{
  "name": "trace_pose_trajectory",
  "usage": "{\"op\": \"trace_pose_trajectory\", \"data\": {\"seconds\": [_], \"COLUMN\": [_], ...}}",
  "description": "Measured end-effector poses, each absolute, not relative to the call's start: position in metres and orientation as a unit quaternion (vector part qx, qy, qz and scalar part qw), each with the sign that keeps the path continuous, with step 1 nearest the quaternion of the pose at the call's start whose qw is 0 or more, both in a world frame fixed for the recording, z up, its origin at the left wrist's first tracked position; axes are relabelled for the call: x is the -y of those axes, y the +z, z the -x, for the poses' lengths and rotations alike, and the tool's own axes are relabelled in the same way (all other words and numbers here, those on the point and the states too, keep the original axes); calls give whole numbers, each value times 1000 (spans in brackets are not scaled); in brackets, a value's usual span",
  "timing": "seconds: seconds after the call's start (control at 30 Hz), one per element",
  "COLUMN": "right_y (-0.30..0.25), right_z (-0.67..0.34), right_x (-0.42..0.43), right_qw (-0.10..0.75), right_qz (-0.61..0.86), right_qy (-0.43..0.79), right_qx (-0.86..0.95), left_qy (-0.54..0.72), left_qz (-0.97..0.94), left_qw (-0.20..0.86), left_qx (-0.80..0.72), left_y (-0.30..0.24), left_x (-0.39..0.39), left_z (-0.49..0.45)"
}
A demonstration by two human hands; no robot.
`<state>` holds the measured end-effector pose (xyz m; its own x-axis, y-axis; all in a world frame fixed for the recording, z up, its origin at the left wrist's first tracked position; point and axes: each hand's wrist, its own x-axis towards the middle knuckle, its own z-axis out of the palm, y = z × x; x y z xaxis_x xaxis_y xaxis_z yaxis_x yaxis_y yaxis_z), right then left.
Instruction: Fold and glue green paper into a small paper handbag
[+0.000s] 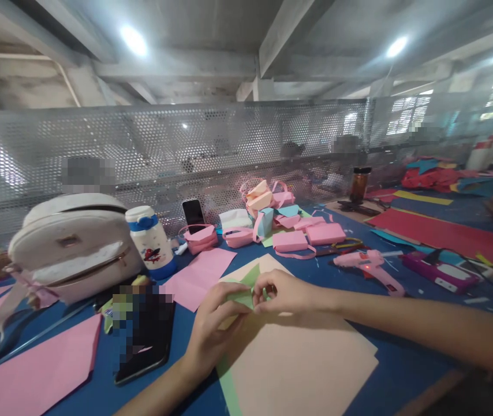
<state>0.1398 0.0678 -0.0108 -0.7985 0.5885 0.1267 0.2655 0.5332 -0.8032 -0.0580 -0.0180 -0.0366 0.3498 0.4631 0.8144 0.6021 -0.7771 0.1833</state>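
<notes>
Both hands work on a small piece of green paper [242, 296] above a stack of peach paper sheets [302, 364]. My left hand [214, 318] grips it from the left, with the fingers bent over it. Pinched on the right side of the same piece is my right hand [285, 292], thumb and forefinger pressed together. Part of the green paper is hidden behind the fingers. A light green sheet [228, 388] shows under the left edge of the peach stack.
Pink paper bags [290, 241] stand in a cluster behind the hands. A pink glue gun [370, 264] lies at right beside a purple power strip [441, 270]. At left are a black phone [151, 346], a water bottle [150, 245] and a backpack [77, 248]. A perforated metal screen [164, 138] runs behind.
</notes>
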Motion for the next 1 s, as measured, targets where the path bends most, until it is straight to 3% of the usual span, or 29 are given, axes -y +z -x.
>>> {"op": "trace_pose_trajectory", "data": {"seconds": [0.37,1.0], "right_y": [-11,-31], "right_z": [-141,-143], "right_x": [-49,-43], "right_qw": [236,208], "right_qz": [241,212], "right_qy": [338,689], "right_qx": [879,661], "left_qy": [-471,-487], "left_qz": [819,816], "left_qw": [75,66], "left_qx": [319,305], "left_y": [-36,-31], "left_x": [18,21], "left_z": [59,55]}}
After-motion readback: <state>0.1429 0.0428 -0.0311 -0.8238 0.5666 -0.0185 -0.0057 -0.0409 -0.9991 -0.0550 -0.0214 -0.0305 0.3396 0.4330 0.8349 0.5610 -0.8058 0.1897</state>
